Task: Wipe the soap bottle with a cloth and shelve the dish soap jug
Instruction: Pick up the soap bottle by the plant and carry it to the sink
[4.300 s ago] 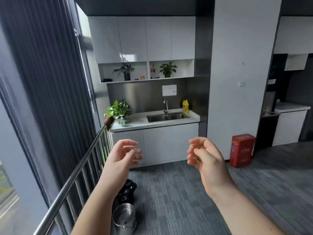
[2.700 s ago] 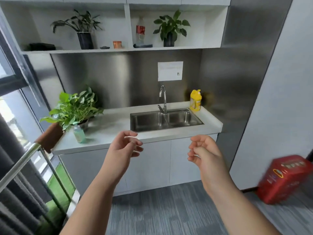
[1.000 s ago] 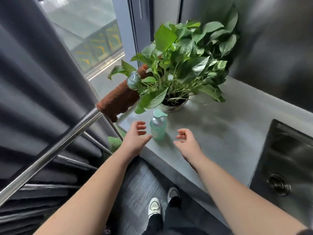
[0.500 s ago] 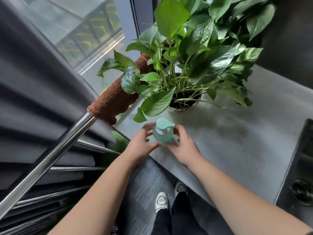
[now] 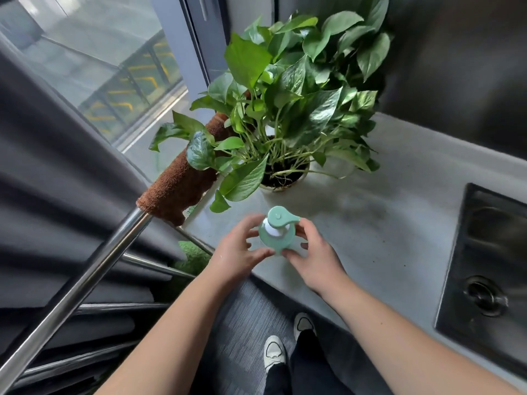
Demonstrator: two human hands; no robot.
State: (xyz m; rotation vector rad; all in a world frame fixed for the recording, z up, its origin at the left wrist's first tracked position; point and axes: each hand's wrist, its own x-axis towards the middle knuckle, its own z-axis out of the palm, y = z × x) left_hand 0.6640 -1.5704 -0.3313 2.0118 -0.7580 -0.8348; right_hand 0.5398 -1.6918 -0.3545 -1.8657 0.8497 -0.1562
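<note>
A small mint-green soap bottle [image 5: 276,238] with a pump top stands near the front left corner of the grey countertop [image 5: 379,238], seen from above. My left hand [image 5: 238,252] wraps its left side and my right hand [image 5: 313,258] wraps its right side, fingers touching the bottle. A brown cloth [image 5: 182,186] is draped over the end of the steel handrail [image 5: 85,280], just left of the counter. The yellow dish soap jug is out of view.
A leafy potted plant [image 5: 291,104] stands right behind the bottle, its leaves hanging over the cloth. The steel sink [image 5: 490,269] lies at the right. Dark curtains and a window fill the left. My shoes show on the grey carpet below.
I walked up to the counter and reached for the bottle; both hands closed around it half a second ago and still hold it, with the view shifted slightly right.
</note>
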